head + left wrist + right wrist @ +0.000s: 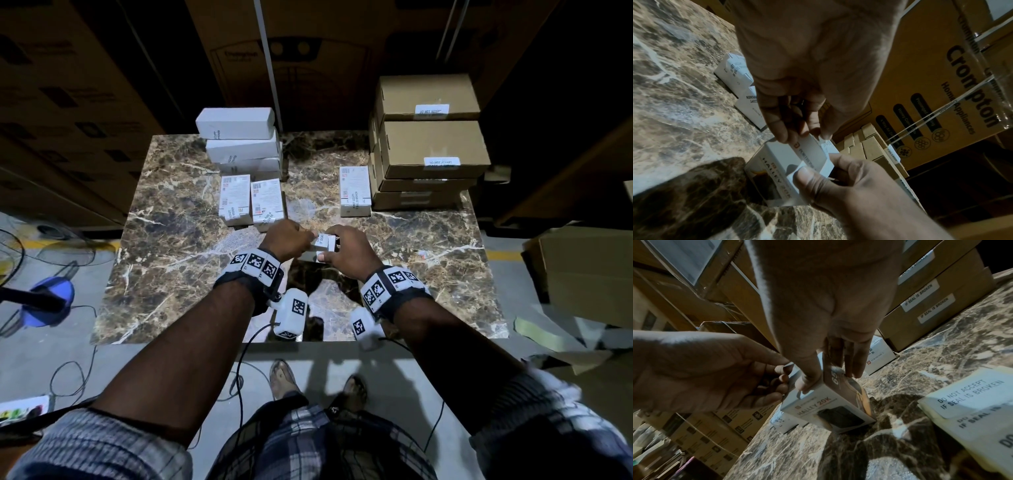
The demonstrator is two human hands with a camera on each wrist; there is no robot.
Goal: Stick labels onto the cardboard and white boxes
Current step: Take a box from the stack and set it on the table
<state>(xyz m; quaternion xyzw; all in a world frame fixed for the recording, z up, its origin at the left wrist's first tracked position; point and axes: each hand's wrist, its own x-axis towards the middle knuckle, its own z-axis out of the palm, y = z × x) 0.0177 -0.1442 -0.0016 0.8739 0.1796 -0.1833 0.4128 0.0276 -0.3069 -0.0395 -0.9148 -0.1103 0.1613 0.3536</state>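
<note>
Behind everything, big printed cartons (308, 61) stacked as a wall. In front, a brown marble bench (178, 260) under dim light. At its far right corner, a stack of cardboard boxes (431, 147), each with a white seal label on the near edge. At far left, a pile of long white boxes (239, 137), three visible. Nearer, two small white boxes (251, 198) lying flat side by side, and a third small white box (355, 190) lying just beside the cardboard stack. On the right part of the bench, a pad of label sheets (970, 404) printed "DO NOT ACCEPT IF SEAL IS BROKEN".

At the middle of the bench, near the front, a small white box (828, 405) marked "HALLEY 20K", standing tilted on one lower edge. Right hand (346, 248) clamped on that box, thumb on the near face, fingers down the far side. Left hand (286, 240) close against the right, fingertips pinching a label (321, 238) at the top end of the box. Cannot tell how much of the label is stuck down.
</note>
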